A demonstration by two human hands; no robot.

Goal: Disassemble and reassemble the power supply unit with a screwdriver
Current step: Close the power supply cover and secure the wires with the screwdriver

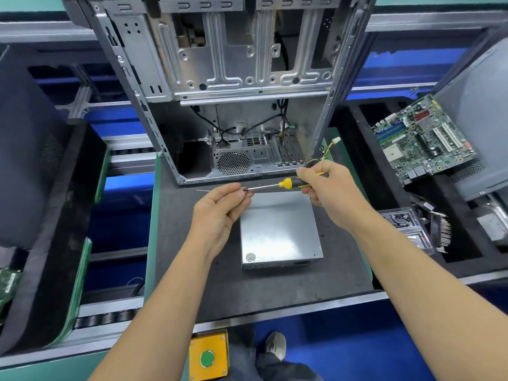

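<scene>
A grey metal power supply unit (pixel 280 232) lies flat on the dark mat (pixel 192 270), outside the open computer case (pixel 242 86). My right hand (pixel 327 185) grips the black and yellow handle of a screwdriver (pixel 275 185), held level above the unit's far edge. My left hand (pixel 220 207) pinches at the tip of the shaft; something small may be between the fingers, but I cannot tell. The unit's coloured cables (pixel 327 149) trail by the case's right wall.
A green motherboard (pixel 423 138) rests in a black tray at right, with a clear plastic tray (pixel 406 226) and a heatsink nearer. Black foam trays stand at left. A yellow box with a green button (pixel 207 356) sits below the bench edge, near my shoe.
</scene>
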